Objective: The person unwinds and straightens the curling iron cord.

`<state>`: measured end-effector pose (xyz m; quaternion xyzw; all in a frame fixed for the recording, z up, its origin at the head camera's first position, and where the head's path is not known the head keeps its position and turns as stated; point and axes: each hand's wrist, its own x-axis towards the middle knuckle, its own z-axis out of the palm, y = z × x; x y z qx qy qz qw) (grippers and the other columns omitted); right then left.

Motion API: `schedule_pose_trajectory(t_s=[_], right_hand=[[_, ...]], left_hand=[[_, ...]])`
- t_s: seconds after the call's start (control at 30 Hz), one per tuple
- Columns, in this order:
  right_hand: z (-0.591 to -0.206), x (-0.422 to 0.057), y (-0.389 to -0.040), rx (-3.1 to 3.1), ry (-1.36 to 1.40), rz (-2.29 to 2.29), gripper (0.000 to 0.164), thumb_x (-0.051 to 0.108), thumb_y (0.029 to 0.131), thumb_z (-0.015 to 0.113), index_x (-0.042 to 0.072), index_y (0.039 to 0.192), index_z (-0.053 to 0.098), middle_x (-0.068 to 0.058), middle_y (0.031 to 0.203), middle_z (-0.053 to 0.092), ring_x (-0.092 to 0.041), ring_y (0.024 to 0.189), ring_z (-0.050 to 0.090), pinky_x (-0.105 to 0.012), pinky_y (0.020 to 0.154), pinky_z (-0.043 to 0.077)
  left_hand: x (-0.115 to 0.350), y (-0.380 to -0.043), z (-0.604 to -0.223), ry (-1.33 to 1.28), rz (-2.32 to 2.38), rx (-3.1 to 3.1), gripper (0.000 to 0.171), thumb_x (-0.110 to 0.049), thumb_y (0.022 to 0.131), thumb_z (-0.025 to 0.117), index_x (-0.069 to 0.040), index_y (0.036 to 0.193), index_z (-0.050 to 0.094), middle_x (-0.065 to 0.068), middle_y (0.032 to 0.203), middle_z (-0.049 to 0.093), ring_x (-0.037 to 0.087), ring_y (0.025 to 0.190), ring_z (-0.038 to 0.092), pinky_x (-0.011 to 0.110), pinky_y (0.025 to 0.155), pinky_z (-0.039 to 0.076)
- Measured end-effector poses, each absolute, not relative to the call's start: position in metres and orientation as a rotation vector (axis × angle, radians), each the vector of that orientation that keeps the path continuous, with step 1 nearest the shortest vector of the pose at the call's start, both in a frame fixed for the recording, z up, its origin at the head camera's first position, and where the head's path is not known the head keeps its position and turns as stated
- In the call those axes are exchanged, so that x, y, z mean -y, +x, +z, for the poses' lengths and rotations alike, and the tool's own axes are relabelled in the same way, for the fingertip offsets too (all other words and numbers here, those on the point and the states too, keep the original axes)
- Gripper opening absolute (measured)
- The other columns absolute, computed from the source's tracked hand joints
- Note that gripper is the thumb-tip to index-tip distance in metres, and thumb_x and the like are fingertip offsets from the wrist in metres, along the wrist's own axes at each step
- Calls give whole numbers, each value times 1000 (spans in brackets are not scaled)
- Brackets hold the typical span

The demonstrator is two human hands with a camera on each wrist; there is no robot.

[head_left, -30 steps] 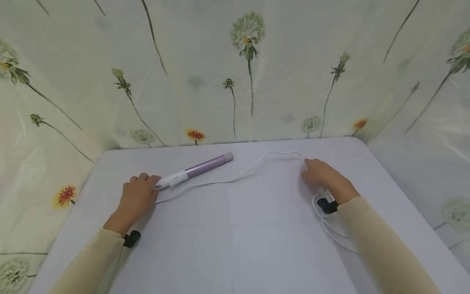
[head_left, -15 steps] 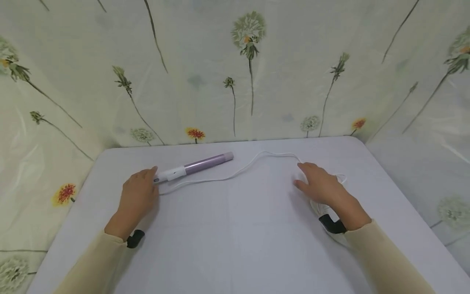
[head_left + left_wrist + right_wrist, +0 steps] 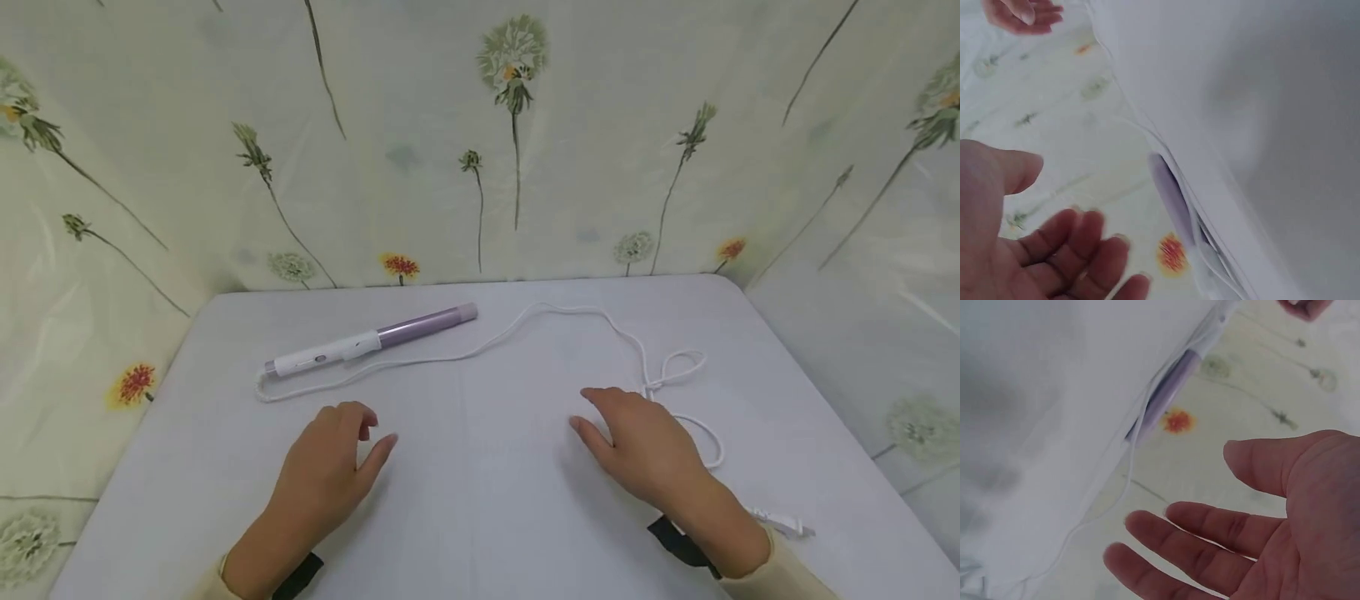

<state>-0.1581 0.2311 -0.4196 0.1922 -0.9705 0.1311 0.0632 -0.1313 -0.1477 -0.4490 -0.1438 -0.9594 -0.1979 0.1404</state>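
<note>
A hair iron [image 3: 416,327] with a white handle and a purple barrel lies slanting across the back left of the table. Its white cord [image 3: 450,359] loops round from the handle end and runs right. My left hand [image 3: 326,462] is off the iron, in front of the handle, fingers loosely bent and holding nothing. On the right, my right hand [image 3: 652,446] hovers with thumb and fingers spread apart, left of the cord's loops. Both wrist views show empty palms, with the iron's purple barrel [image 3: 1172,197] beyond.
The cord bunches into a knot-like tangle with a loop [image 3: 682,367] at the right. Its white plug [image 3: 787,523] lies beside the right wrist. Behind the white table [image 3: 480,500] hangs a flower-printed sheet [image 3: 570,167].
My left hand has let go of the iron's handle and drawn back toward me. The right hand has released the cord and come back too, uncovering the loops and the plug.
</note>
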Motion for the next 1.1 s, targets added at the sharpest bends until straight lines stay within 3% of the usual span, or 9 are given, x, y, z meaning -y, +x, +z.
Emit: schedule_pose_trajectory(t_s=[0.1,0.2,0.33,0.43,0.53,0.63,1.1], right_hand=[[-424,-216,-145,2807,676,259,44,36,97,73,2,126,69,-14,121,72,-36,116,66,-65,101,45],[-429,-203,-135,2783,721,140,70,58,94,71,6,140,61,-13,135,65,-37,130,56,-72,106,35],[-438,-192,-130,2841,769,60,122,93,76,58,14,164,31,-12,164,37,-46,150,30,-75,109,25],[-445,-186,-133,2888,789,49,140,105,64,46,16,168,17,-10,173,14,-50,155,11,-79,110,18],[-452,-182,-139,2916,796,25,143,108,62,38,16,168,15,-10,175,2,-51,155,2,-81,109,11],[-458,-178,-144,2926,814,5,141,108,63,35,15,168,17,-11,175,-1,-53,155,-1,-82,109,7],[-462,-180,-145,2966,788,51,138,106,66,38,16,168,17,-11,175,4,-51,155,2,-82,109,9]], left_hand=[[137,-120,-449,-506,-517,2762,47,-38,93,81,-1,118,65,9,107,68,29,96,65,45,83,54],[129,-111,-449,-556,-486,2771,75,-56,92,77,1,137,57,13,128,65,35,120,61,53,101,48],[121,-104,-446,-505,-457,2867,120,-91,78,59,-13,163,30,13,157,46,38,145,40,63,113,33],[119,-105,-449,-471,-376,2928,137,-105,63,47,-23,169,15,11,171,23,41,156,17,72,115,19],[118,-107,-456,-455,-302,2972,143,-109,56,42,-27,169,13,10,175,4,45,158,2,77,114,8],[116,-107,-463,-442,-264,3034,144,-111,54,37,-27,169,16,12,175,-3,50,156,-4,80,112,3],[115,-107,-464,-440,-245,3033,141,-109,58,41,-24,168,20,17,174,2,54,155,1,79,112,4]])
